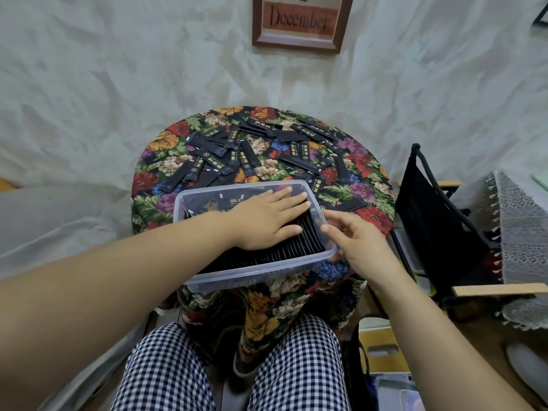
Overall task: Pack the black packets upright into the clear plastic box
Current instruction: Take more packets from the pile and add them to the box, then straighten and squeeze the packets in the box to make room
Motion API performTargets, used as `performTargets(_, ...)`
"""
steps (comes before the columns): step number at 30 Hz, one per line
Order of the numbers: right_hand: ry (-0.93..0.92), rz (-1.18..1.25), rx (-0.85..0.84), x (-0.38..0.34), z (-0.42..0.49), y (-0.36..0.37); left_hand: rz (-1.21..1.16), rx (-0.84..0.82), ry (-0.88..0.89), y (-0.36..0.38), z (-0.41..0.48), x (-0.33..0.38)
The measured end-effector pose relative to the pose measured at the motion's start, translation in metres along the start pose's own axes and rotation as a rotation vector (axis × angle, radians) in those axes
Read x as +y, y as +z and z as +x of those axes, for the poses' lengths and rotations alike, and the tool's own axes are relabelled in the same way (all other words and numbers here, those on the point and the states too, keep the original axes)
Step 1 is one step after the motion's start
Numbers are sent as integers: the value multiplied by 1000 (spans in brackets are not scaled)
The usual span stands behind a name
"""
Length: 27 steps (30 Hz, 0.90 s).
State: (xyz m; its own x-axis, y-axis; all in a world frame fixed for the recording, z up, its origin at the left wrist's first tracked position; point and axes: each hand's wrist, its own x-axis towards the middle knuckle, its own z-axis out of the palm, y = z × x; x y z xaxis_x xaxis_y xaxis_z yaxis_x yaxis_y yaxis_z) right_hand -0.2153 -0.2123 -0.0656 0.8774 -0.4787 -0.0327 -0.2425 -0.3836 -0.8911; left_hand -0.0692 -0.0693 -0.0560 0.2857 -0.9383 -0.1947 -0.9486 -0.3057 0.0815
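The fingers (293, 200) of the left hand (267, 222) press flat on the row of black packets (284, 250) standing in the clear plastic box (252, 274), the right hand (360, 247) curls at its rim, grip unclear, and many loose packets (299, 157) wait on the floral surface (367, 215).

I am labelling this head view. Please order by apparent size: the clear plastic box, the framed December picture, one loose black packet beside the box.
1. clear plastic box
2. framed December picture, farther away and cropped at the top, so true size unsure
3. loose black packet
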Motion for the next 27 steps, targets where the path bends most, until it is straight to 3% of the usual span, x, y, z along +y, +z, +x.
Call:
performTargets(5,40,-7,3,-3,-4,1,-114,-4,-8,-6,-11,0)
performTargets(9,86,29,-19,-9,-6,0,-312,309,-110,-18,-52,-7)
performTargets(14,64,-15,-3,-8,-4,0,-264,734,-369,9,-114,-20)
performTargets(16,30,-47,29,-9,-6,1,-303,763,-491,26,-125,-22)
performTargets(19,0,-69,94,-8,-6,6,-575,758,-686,42,-130,-15)
performTargets(22,5,-52,135,-7,-9,11,-872,771,-693,46,-128,-3)
performTargets(27,13,0,124,-15,-8,22,-1101,891,-727,53,-136,-3)
